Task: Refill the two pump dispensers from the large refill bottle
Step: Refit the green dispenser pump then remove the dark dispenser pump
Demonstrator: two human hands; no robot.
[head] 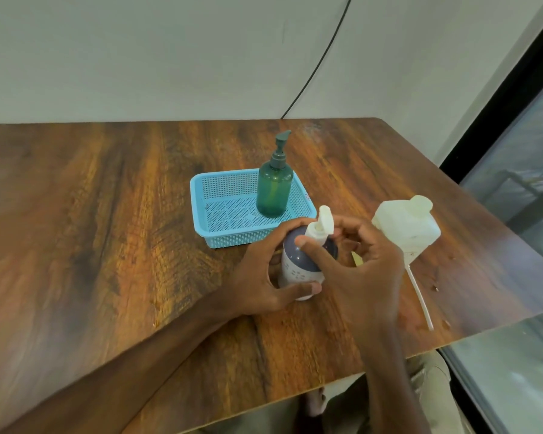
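Both hands — around white bottle

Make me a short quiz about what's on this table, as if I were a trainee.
1. True or false: the green dispenser stands upright in the blue basket.
2. Which hand grips the body of the flip-cap bottle? A) left hand B) right hand C) neither
3. Fill in: the flip cap is ____ (open/closed).

Key:
1. True; its pump is still on.
2. A; the right hand's fingers are up at the cap.
3. Open; it is tipped back off the neck. The white container sits to the right on the table, untouched, with a white tube lying beside it.
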